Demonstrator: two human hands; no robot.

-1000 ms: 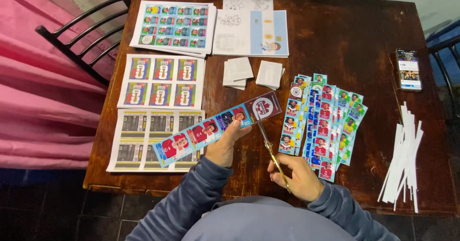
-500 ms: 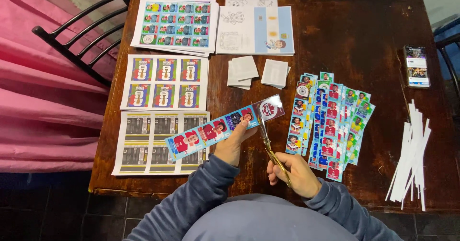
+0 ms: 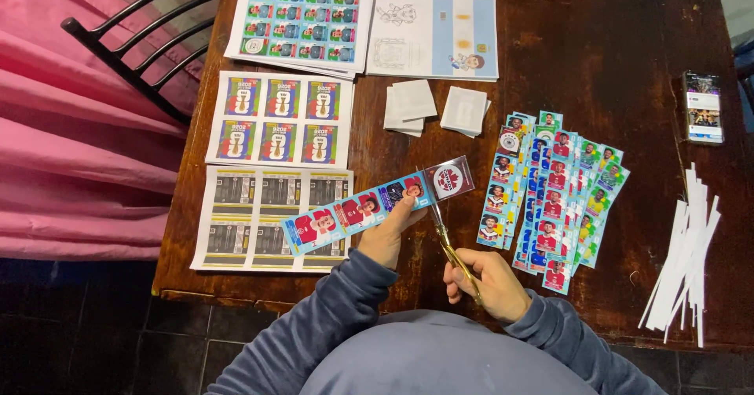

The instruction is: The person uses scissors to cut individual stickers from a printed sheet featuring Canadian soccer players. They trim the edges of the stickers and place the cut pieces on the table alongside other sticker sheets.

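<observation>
Dark wooden table (image 3: 613,42) seen from above, pink cloth (image 3: 71,151) bunched at far left beside a black metal chair (image 3: 133,45). Spread along the table's left side: a sheet of colourful stickers (image 3: 298,22) at the top, a sheet of six trophy-design cards (image 3: 279,118) below it, and a greyer printed sheet (image 3: 259,218) nearest the edge. Beside the top sheet, a drawn page with a light blue panel (image 3: 436,34). Near the middle, two small stacks of white squares (image 3: 436,108). Just below them, a long strip of stickers (image 3: 369,205), raised at a slant over the table, pinched in the left hand (image 3: 389,234) with thumb on top and fingers closed beneath. At the strip's right end, a dark red sticker with a round badge (image 3: 449,179), with the blades of gold-handled scissors (image 3: 449,246) parted at the line between it and the next sticker. Right hand (image 3: 491,285) wrapped firmly around the scissor handles, close to the body. Further right, cut sticker strips (image 3: 558,191) fanned out in overlapping rows. Beyond them, a phone (image 3: 703,106) lying flat with its screen lit, and a loose heap of thin white paper trimmings (image 3: 683,257) by the right edge.
</observation>
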